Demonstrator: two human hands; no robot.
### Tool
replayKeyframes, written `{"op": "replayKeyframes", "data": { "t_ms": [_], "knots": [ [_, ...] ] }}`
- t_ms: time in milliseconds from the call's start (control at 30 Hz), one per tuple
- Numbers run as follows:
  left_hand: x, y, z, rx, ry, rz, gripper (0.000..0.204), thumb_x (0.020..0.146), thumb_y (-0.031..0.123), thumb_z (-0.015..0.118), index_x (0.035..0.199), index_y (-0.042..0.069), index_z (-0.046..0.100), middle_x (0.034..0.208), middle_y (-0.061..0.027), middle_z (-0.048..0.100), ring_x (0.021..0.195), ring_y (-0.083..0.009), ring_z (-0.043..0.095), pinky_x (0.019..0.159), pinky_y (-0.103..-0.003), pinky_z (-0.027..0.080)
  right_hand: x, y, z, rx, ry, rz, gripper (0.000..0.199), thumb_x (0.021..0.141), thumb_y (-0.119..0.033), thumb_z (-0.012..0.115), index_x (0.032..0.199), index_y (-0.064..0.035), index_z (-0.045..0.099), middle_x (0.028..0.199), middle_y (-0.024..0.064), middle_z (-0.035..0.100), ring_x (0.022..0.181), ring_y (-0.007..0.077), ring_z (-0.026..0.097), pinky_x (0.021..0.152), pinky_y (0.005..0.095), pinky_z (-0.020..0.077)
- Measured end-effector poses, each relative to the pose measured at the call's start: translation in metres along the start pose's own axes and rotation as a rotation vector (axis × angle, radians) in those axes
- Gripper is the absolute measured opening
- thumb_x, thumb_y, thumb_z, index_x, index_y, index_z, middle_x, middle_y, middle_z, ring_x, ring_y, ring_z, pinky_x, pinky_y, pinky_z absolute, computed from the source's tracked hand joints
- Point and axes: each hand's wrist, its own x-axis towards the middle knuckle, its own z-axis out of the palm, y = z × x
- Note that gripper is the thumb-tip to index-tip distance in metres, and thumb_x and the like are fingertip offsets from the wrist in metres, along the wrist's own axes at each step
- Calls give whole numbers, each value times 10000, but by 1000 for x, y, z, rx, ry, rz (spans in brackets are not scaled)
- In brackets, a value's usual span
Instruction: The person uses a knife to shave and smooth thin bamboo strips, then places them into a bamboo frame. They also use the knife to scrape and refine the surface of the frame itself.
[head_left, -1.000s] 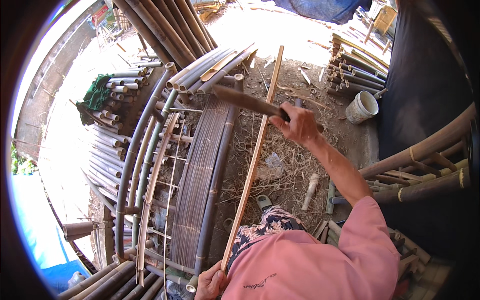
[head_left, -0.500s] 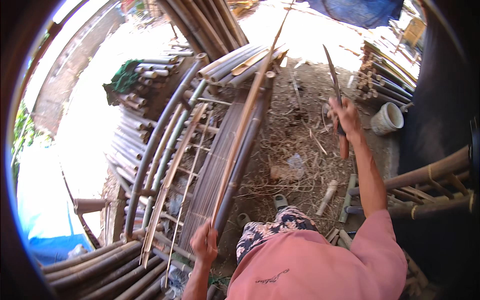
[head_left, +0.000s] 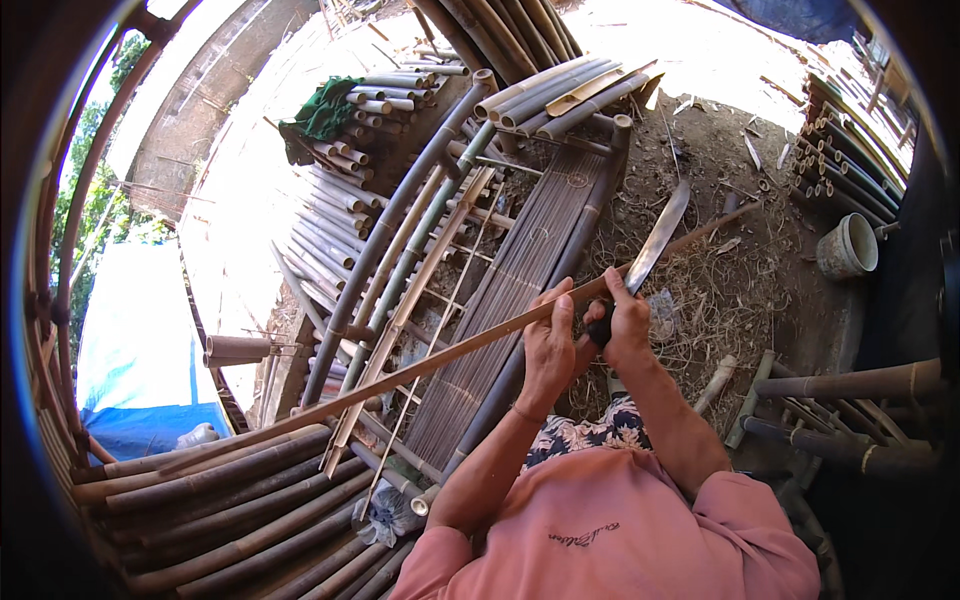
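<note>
A long bamboo strip runs aslant across my front, from the lower left up to the right. My left hand is closed around its middle. Just to the right, my right hand grips a large machete by its dark handle, most of which the fingers hide. Its broad blade points up and away, crossing the strip close to my right hand. Below the strip lies a bamboo bench with a slatted seat of thin dark strips.
Cut bamboo poles are stacked at the left, with a green cloth on them. More poles and a whitish bucket stand at the right. Shavings litter the ground. A bamboo frame stands at the lower right.
My right hand has come down and inward with the machete, beside my left hand. The bamboo strip has swung from lying along the bench to crossing it, and my left hand has moved up and right.
</note>
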Motion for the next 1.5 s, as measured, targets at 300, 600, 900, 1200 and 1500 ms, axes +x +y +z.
{"op": "replayKeyframes", "data": {
  "t_ms": [300, 600, 900, 1200, 1500],
  "knots": [
    [-32, 24, -86, 926, -373, 107, 527, 936, 327, 622, 1310, -32, 523, 1134, -169, 614, 1036, -284, 627, 926, -408, 490, 55, -115, -12, -457, -198, -409, 232, 925, -277, 674, 875, -57, 618, 660, 9, 586, 476, 76, 541, 422, 237, 428],
    [-15, 6, -46, -116, -319, -344, 377, 989, 220, 577, 1281, -20, 578, 844, -6, 633, 603, -36, 543, 549, -195, 461, 10, -119, -6, -1688, -282, -913, 626, 917, -680, 441, 828, -70, 549, 643, 82, 628, 475, 193, 600, 444, 332, 498],
    [-27, 10, -22, 156, -69, -133, 258, 971, 134, 552, 1147, -38, 632, 732, -49, 575, 662, -78, 516, 591, -265, 436, 1, -81, -19, -1796, -291, -999, 624, 913, -681, 435, 847, -76, 573, 599, 124, 635, 575, 309, 681, 525, 435, 544],
    [-103, -7, -45, 261, -124, -17, 270, 957, 85, 567, 1197, -16, 639, 732, 0, 550, 660, -52, 497, 590, -216, 420, 58, -186, -26, -1901, 54, -801, 696, 913, -737, 333, 828, -98, 593, 544, 86, 604, 527, 225, 661, 486, 398, 530],
    [-111, -3, -64, 389, -131, 52, 255, 928, 42, 571, 1163, -25, 645, 756, -63, 589, 655, -106, 551, 608, -265, 457, 64, -179, -36, -1884, -197, -1254, 686, 929, -718, 319, 796, -90, 561, 501, 60, 564, 451, 190, 617, 397, 384, 500]
  ]
}}
